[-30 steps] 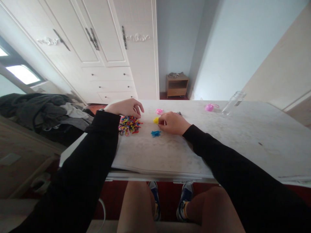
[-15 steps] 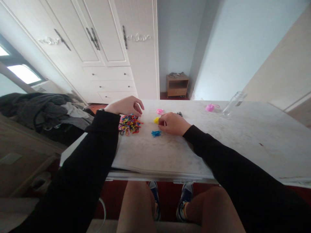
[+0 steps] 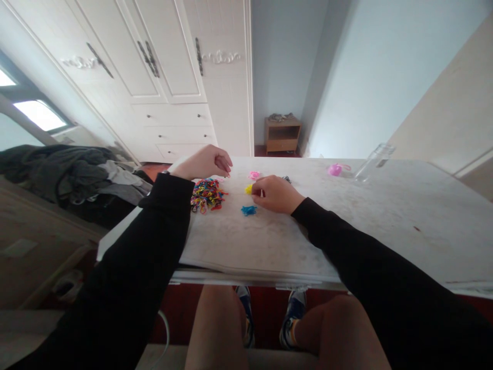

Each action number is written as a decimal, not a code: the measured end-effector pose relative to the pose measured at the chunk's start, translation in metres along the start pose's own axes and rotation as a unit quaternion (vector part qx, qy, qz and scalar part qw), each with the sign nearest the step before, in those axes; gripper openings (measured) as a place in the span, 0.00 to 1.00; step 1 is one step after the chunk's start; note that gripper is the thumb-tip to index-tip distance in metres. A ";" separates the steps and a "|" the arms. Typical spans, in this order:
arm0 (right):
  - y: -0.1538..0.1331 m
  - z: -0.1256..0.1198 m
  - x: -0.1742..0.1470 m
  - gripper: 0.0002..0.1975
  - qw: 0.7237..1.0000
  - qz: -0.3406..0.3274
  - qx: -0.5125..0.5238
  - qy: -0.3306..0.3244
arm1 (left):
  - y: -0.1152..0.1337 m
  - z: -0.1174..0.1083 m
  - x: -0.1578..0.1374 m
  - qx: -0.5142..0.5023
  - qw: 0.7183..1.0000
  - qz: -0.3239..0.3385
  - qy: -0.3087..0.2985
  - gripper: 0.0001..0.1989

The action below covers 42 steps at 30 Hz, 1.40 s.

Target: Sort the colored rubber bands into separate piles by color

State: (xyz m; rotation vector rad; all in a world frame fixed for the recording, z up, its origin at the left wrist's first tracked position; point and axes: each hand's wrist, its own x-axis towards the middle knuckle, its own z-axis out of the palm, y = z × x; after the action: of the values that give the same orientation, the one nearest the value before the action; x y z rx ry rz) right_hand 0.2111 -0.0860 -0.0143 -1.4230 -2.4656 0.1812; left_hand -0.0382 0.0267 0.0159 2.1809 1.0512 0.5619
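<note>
My left hand (image 3: 208, 162) is raised at the far side of a multicoloured heap of small elastic bands (image 3: 208, 197). Its thumb and fingers pinch a tiny pale band, which only just shows at the fingertips. Over the table my right hand (image 3: 278, 194) is closed, thumb against curled fingers; whatever is between them is hidden. Those fingertips are beside a small yellow pile of bands (image 3: 248, 189), which they partly cover. Nearer to me is a blue pile (image 3: 248, 210), and farther off a pink pile (image 3: 254, 175). Black-and-white bands (image 3: 286, 179) show behind my right hand.
A pink round object with a loop (image 3: 336, 169) and a clear glass bottle (image 3: 372, 163) stand at the right on the white table (image 3: 254, 246). Dark clothes (image 3: 73, 174) are heaped at the left. Beyond the table are a white wardrobe (image 3: 173, 118) and a small wooden cabinet (image 3: 283, 136).
My left hand has lifted slightly away from the heap, moving right, its fingertips now pinched together on a small band. My right hand has stayed nearly still beside the yellow pile.
</note>
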 end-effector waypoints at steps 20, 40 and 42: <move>-0.005 -0.004 -0.002 0.08 0.999 0.010 0.012 0.047 | -0.023 0.007 0.008 0.131 0.990 -0.043 0.031 0.09; -0.005 -0.004 -0.002 0.08 0.998 0.019 0.030 0.057 | 0.002 0.016 0.003 -0.029 0.998 0.001 0.065 0.13; -0.004 -0.003 -0.001 0.08 0.996 0.012 0.044 0.070 | 0.006 0.020 0.004 -0.062 0.996 0.018 0.062 0.13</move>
State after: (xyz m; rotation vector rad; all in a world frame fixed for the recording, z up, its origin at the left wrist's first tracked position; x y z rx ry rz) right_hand 0.2094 -0.0887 -0.0109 -1.3798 -2.2999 0.1855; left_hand -0.0207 0.0194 0.0059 2.0825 1.0147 0.7678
